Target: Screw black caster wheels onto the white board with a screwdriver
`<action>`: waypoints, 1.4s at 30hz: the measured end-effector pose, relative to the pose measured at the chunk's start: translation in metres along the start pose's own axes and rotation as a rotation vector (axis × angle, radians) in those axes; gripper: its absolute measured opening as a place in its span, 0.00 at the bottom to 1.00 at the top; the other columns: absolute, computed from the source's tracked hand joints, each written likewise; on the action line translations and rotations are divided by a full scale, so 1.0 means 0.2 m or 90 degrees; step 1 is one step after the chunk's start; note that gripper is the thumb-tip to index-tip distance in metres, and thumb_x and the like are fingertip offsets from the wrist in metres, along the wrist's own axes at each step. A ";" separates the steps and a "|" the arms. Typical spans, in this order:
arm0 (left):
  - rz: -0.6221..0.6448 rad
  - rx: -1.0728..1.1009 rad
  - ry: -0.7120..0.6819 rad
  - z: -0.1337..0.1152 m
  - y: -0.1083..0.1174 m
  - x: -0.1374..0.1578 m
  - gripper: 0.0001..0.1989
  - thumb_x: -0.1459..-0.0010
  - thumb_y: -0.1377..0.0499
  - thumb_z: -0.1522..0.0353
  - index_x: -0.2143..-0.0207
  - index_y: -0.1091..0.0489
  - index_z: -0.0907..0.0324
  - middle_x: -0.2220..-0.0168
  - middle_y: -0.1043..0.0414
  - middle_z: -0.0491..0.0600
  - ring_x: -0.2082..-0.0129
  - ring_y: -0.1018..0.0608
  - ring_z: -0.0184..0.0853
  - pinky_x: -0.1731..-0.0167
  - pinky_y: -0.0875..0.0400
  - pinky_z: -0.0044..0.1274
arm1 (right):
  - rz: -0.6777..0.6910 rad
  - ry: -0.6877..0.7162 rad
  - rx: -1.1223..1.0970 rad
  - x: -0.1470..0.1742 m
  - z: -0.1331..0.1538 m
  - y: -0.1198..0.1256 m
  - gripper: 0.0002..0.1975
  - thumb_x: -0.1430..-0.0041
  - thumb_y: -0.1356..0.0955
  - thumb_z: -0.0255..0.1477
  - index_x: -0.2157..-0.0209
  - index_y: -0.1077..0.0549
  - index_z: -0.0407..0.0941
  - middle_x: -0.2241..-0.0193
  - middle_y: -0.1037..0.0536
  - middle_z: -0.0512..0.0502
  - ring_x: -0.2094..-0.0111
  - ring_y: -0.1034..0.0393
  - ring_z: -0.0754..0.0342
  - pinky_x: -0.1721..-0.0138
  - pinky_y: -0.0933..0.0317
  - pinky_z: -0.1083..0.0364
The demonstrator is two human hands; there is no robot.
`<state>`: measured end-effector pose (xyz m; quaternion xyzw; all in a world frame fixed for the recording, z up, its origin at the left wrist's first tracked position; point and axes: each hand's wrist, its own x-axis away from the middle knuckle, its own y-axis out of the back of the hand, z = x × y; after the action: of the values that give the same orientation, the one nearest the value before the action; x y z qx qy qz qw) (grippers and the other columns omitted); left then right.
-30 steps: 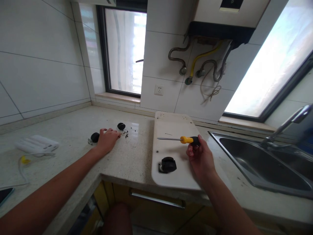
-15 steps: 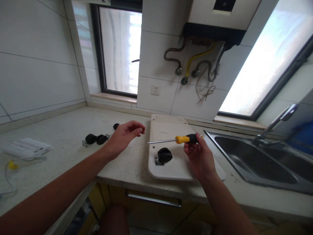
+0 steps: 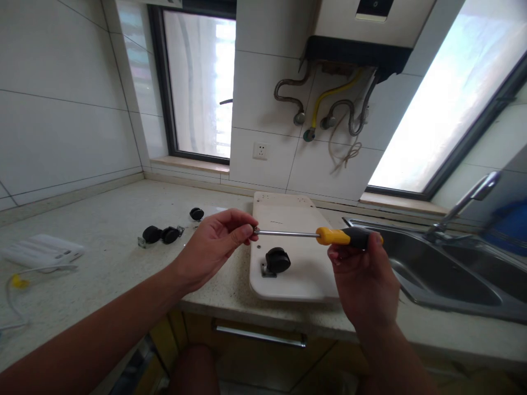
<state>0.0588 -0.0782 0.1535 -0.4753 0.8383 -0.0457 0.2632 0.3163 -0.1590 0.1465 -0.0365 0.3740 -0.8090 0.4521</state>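
Note:
My right hand (image 3: pixel 364 274) is closed round the black and yellow handle of a screwdriver (image 3: pixel 332 236), held level with its shaft pointing left. Thumb and fingers of my left hand (image 3: pixel 222 241) pinch a small screw (image 3: pixel 256 230) at the tip of the shaft; fingertips partly hide it. Below the shaft, a black caster wheel (image 3: pixel 278 260) with a metal plate sits on the near left corner of a white board (image 3: pixel 296 288). The board lies flat on the counter.
Several more casters (image 3: pixel 169 235) lie on the counter (image 3: pixel 119 219) to the left. Farther left is a white box-like device (image 3: pixel 45 249) with a cable. A steel sink (image 3: pixel 436 274) with a faucet (image 3: pixel 465 206) borders the board's right side. A water heater (image 3: pixel 370 33) hangs above.
My right hand has moved right with the screwdriver. My left hand has shifted slightly right, and its fingertips now meet the screwdriver's tip, which was apart from them before.

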 end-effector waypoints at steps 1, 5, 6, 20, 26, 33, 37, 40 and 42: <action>0.000 0.008 -0.001 0.00 0.00 0.00 0.09 0.41 0.19 0.63 0.61 0.12 0.55 0.63 0.15 0.47 0.63 0.16 0.27 0.57 0.20 0.15 | 0.003 0.006 0.004 0.00 0.00 0.00 0.27 0.62 0.12 0.49 0.67 0.15 0.47 0.73 0.15 0.51 0.74 0.20 0.57 0.72 0.23 0.60; 0.003 0.026 -0.008 -0.01 -0.02 0.01 0.09 0.41 0.19 0.64 0.61 0.12 0.56 0.63 0.15 0.47 0.63 0.16 0.27 0.58 0.19 0.14 | 0.018 0.027 0.020 -0.01 -0.02 0.02 0.26 0.55 0.14 0.50 0.65 0.16 0.45 0.72 0.14 0.49 0.73 0.19 0.57 0.71 0.23 0.61; 0.001 0.030 -0.010 -0.01 -0.02 0.01 0.09 0.41 0.19 0.64 0.61 0.12 0.55 0.63 0.14 0.47 0.63 0.15 0.26 0.58 0.19 0.14 | 0.022 0.032 0.026 -0.02 -0.03 0.02 0.25 0.53 0.15 0.50 0.65 0.16 0.45 0.72 0.14 0.49 0.72 0.19 0.57 0.71 0.23 0.61; -0.102 -0.207 -0.158 0.08 0.01 0.00 0.03 0.34 0.26 0.66 0.59 0.13 0.55 0.61 0.12 0.47 0.59 0.12 0.31 0.53 0.15 0.20 | 0.082 0.205 0.144 0.04 0.01 0.13 0.21 0.46 0.16 0.45 0.56 0.14 0.47 0.62 0.17 0.47 0.73 0.18 0.52 0.73 0.27 0.55; -0.040 -0.257 -0.186 0.16 0.03 0.01 0.21 0.29 0.31 0.65 0.37 0.25 0.55 0.48 0.15 0.52 0.46 0.14 0.37 0.45 0.18 0.29 | 0.086 0.191 0.163 0.04 0.00 0.17 0.21 0.43 0.18 0.45 0.54 0.14 0.47 0.64 0.16 0.46 0.74 0.18 0.53 0.74 0.29 0.56; 0.117 -0.668 -0.293 0.43 -0.03 0.16 0.28 0.26 0.36 0.63 0.28 0.36 0.53 0.31 0.27 0.60 0.31 0.25 0.50 0.31 0.29 0.46 | 0.041 0.211 0.167 -0.03 0.05 0.15 0.20 0.43 0.20 0.46 0.56 0.16 0.47 0.64 0.16 0.49 0.75 0.21 0.56 0.76 0.32 0.58; 0.126 -0.795 -0.405 0.53 -0.07 0.24 0.36 0.23 0.41 0.64 0.20 0.49 0.62 0.24 0.36 0.67 0.25 0.32 0.52 0.29 0.31 0.43 | 0.065 0.233 0.226 -0.09 0.14 0.09 0.16 0.43 0.20 0.42 0.59 0.17 0.46 0.66 0.18 0.50 0.77 0.22 0.56 0.77 0.33 0.57; 0.108 -0.849 -0.477 0.57 -0.06 0.26 0.39 0.22 0.40 0.62 0.20 0.51 0.69 0.27 0.34 0.70 0.27 0.31 0.53 0.30 0.31 0.42 | 0.119 0.244 0.287 -0.12 0.20 0.01 0.12 0.41 0.20 0.39 0.60 0.16 0.47 0.67 0.19 0.50 0.76 0.24 0.57 0.78 0.34 0.57; 0.084 -0.886 -0.507 0.58 -0.06 0.27 0.38 0.23 0.38 0.59 0.22 0.46 0.72 0.30 0.30 0.71 0.32 0.28 0.53 0.33 0.30 0.41 | 0.166 0.256 0.327 -0.15 0.23 -0.04 0.09 0.39 0.21 0.37 0.61 0.16 0.48 0.66 0.19 0.49 0.74 0.26 0.57 0.78 0.35 0.57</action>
<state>0.1013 -0.1085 0.0365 -0.4606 0.5440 0.6758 0.1877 0.3458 -0.1607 0.1933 0.2866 0.2413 -0.8032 0.4632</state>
